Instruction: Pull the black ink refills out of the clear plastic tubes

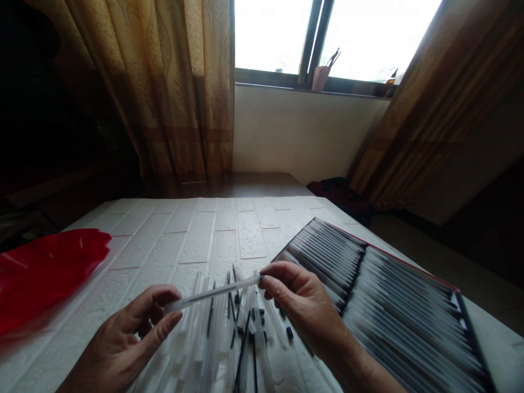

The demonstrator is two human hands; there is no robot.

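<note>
A thin translucent plastic tube (216, 290) with a dark strip inside is held level between my two hands, above the table. My left hand (131, 325) pinches its left end between thumb and fingers. At the other end, the fingertips of my right hand (301, 295) are closed on the tip, where something small and dark shows. Below lie several loose clear tubes (200, 349), dark thin sticks (244, 346) and small black caps (290, 332). Right of my right hand, an open case (364, 248) holds rows of similar tubes with dark ends.
A red scalloped tray (53, 267) sits at the table's left edge. The table (213, 240) has a white brick-pattern cover. Behind it are a dark wooden surface (262, 184), curtains (184, 98) and a window sill with a pink cup (320, 78) on it.
</note>
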